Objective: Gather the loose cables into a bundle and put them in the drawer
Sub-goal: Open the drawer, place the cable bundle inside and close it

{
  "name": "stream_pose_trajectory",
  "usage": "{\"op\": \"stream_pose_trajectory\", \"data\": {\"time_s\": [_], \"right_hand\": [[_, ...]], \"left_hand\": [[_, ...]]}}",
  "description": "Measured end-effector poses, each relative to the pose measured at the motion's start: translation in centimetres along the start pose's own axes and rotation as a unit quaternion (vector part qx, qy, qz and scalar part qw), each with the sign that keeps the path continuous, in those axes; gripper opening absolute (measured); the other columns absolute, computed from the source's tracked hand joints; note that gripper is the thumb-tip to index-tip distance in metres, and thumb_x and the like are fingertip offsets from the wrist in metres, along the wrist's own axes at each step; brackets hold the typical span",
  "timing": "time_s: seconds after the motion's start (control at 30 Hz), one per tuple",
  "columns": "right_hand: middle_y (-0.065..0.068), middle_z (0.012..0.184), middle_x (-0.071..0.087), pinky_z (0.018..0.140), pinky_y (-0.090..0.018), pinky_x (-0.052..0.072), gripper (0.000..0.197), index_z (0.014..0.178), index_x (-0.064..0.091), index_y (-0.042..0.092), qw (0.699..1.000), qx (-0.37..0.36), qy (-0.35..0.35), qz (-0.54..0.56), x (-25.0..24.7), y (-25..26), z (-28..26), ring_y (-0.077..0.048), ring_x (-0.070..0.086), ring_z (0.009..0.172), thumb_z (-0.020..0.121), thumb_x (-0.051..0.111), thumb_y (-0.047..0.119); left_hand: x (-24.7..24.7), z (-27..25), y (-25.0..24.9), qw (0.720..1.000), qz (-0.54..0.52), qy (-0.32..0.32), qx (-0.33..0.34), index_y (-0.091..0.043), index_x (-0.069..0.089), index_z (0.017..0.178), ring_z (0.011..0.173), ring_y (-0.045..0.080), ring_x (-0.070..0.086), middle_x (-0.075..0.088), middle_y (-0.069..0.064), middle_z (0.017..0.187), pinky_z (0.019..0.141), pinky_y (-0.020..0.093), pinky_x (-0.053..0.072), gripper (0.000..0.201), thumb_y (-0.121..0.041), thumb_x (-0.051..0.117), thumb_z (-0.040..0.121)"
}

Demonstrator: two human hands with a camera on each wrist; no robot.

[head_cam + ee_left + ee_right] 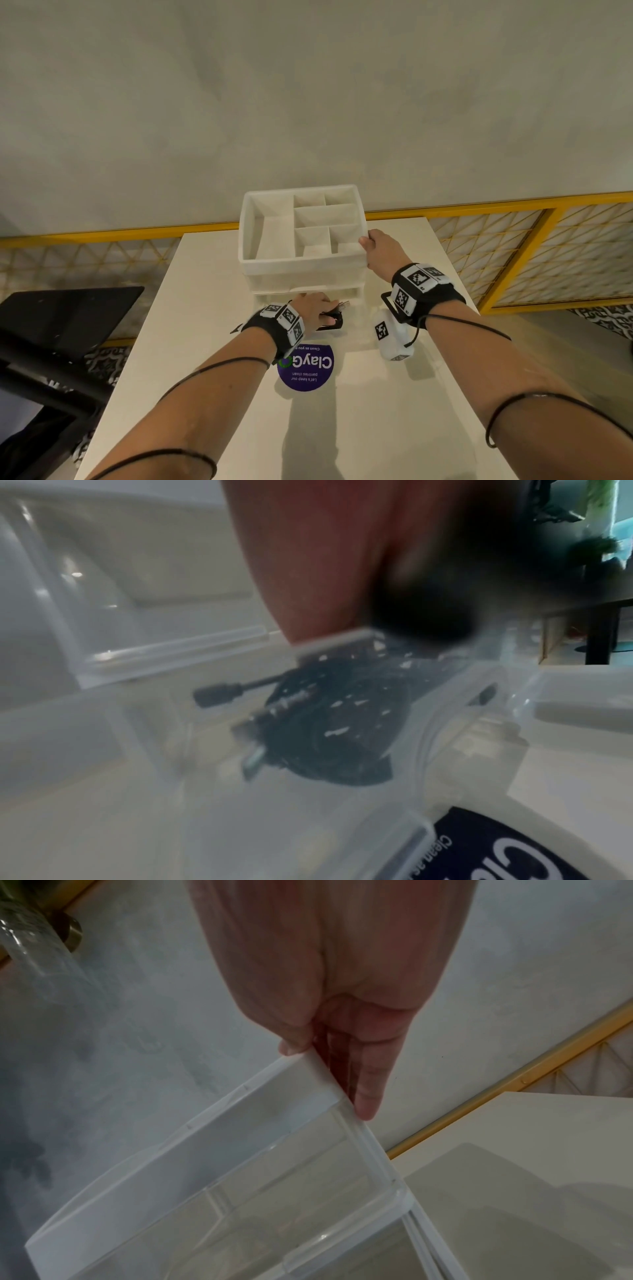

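The left hand [313, 306] is low over the table, wrist bent down in front of the white drawer unit [301, 270], its fingers curled round a coiled bundle of black cables [331, 317] — a metal plug end [343, 304] pokes out toward the unit. From the left wrist view the cable bundle [337, 723] sits in a clear plastic drawer [342, 831], a black connector [219, 693] jutting out to one side, though the picture is blurred and I cannot tell whether the coil rests on the drawer floor or hangs just above it. The right hand [382, 251] reaches forward and up, arm stretched, to the near right corner of the divided tray [246, 240] on top of the unit; the thumb [291, 1045] lies on the rim and straight fingers [366, 1091] press flat against the outer side wall, a light pinch on the corner rather than a full grasp. The tray's compartments hold nothing that I can see. Just toward the person from the left wrist a round purple sticker [306, 370] lies on the white table [376, 428], and near the right forearm stands a small white block with black-and-white marker squares [392, 337]. Both wrists wear black straps with the same kind of markers. Behind the table runs a yellow-framed lattice railing [548, 253]; a black stand [65, 329] is off to the left.
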State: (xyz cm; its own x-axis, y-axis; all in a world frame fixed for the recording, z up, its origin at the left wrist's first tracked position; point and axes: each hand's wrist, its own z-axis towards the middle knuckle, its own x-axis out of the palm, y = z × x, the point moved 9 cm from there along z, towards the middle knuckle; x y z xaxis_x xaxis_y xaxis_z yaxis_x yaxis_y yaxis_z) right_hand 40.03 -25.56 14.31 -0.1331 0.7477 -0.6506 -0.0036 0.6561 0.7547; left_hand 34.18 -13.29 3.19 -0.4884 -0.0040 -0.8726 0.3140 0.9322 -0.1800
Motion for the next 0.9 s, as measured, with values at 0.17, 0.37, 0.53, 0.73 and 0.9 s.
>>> {"op": "stream_pose_trajectory", "data": {"time_s": [0.17,0.37,0.53,0.73,0.9], "right_hand": [[-0.021,0.108,0.061,0.090,-0.052,0.047,0.033,0.111,0.051,0.002,1.000,-0.002,0.000,-0.003,0.0,0.1,-0.1,-0.037,0.058,0.099,0.097,0.034,0.028],[-0.019,0.108,0.061,0.091,-0.052,0.048,0.034,0.112,0.051,0.003,1.000,-0.001,0.000,0.002,0.0,0.1,-0.2,-0.035,0.058,0.099,0.097,0.034,0.029],[-0.020,0.108,0.061,0.090,-0.053,0.048,0.034,0.111,0.051,0.003,1.000,0.000,-0.005,0.000,0.0,-0.1,-0.2,-0.037,0.058,0.098,0.097,0.034,0.029],[-0.020,0.109,0.062,0.091,-0.052,0.047,0.034,0.111,0.051,0.003,1.000,-0.001,-0.005,-0.001,0.0,0.0,-0.1,-0.036,0.058,0.100,0.097,0.034,0.029],[-0.020,0.110,0.062,0.091,-0.052,0.047,0.034,0.113,0.051,0.003,1.000,-0.002,-0.006,0.000,0.0,0.0,-0.2,-0.036,0.058,0.101,0.097,0.034,0.029]], "left_hand": [[-0.1,-2.0,-0.8,0.999,0.047,-0.010,0.018,-0.009,0.016,0.147,0.145,0.018,0.007,0.017,0.004,0.157,0.116,0.039,0.003,0.048,-0.023,0.018,0.101],[-1.0,-4.7,0.2,0.989,-0.082,-0.116,0.045,-0.014,0.025,0.146,0.144,0.020,0.019,0.024,0.005,0.155,0.115,0.028,0.008,0.050,-0.027,0.035,0.099],[-1.6,-8.6,0.8,0.954,-0.025,-0.276,0.114,-0.014,0.066,0.112,0.101,0.025,0.064,0.068,0.006,0.112,0.089,0.040,0.053,0.038,-0.036,0.048,0.087],[1.2,-11.0,3.8,0.952,0.000,-0.307,-0.010,-0.021,0.056,0.101,0.089,0.023,0.062,0.064,0.002,0.100,0.076,0.035,0.050,0.054,-0.047,0.078,0.059],[-0.3,-11.1,3.5,0.936,0.015,-0.352,-0.006,-0.021,0.067,0.080,0.065,0.019,0.063,0.065,-0.004,0.075,0.062,0.030,0.049,0.024,-0.018,0.081,0.061]]}}
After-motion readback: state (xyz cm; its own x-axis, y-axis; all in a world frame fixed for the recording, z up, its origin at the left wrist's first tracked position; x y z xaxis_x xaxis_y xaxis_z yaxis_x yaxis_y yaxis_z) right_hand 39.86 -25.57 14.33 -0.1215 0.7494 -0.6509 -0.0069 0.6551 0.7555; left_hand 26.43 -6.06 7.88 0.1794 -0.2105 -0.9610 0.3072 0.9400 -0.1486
